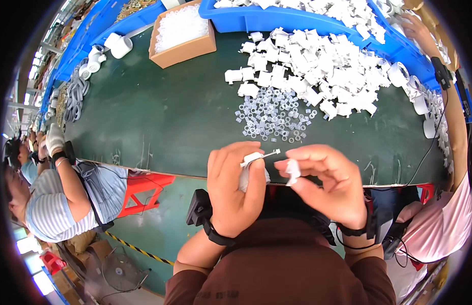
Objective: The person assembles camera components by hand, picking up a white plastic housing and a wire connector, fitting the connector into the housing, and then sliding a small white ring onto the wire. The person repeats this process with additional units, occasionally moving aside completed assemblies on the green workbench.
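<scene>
My left hand is closed around a white plastic part, from which a thin white stem with a small tip sticks out to the right. Fingers hide most of that part. Just right of it, my right hand pinches a small white plastic piece between thumb and fingers. The two pieces are apart, held above the table's near edge. Beyond my hands lies a spread of small translucent rings. Behind the rings is a heap of white plastic fittings.
A cardboard box of clear pieces stands on the green table. Blue bins line the back. Grey loops lie at the left. Co-workers sit at both sides, one with a gloved hand. A red stool stands left.
</scene>
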Demonstrator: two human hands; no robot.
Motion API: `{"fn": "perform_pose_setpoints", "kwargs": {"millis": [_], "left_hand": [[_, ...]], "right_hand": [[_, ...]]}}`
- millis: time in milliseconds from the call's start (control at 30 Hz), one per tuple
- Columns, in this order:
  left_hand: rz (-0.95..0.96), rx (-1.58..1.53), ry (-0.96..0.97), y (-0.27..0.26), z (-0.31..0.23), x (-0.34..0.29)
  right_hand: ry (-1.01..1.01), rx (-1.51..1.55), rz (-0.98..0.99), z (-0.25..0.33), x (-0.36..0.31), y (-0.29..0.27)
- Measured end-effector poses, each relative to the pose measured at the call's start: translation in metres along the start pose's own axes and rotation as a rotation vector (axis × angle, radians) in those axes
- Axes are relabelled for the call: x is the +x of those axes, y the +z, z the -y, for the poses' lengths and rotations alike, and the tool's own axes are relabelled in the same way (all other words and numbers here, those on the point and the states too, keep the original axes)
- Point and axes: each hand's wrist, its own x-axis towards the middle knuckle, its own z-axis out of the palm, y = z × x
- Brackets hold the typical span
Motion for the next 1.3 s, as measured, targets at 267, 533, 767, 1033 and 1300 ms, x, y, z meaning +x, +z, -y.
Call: {"fn": "perform_pose_setpoints", "kwargs": {"millis": [267,533,767,1033,1300], "left_hand": [[0.005,0.056,0.109,0.007,0.0,-0.004],[0.011,0.034,0.115,0.009,0.006,-0.008],[-0.01,0.074,0.134,0.012,0.002,-0.005],[-0.047,0.074,0.217,0.018,0.008,-0.008],[0.038,0.182,0.28,0.002,0.01,0.003]], "right_hand": [[-0.187,-0.166,-0.011,-0.02,0.008,0.016],[-0.199,-0.268,-0.115,-0.017,0.005,0.028],[-0.282,-0.315,-0.196,-0.022,0.005,0.035],[-0.474,-0.49,-0.28,-0.032,0.009,0.041],[-0.077,-0.236,-0.109,-0.01,0.012,0.001]]}}
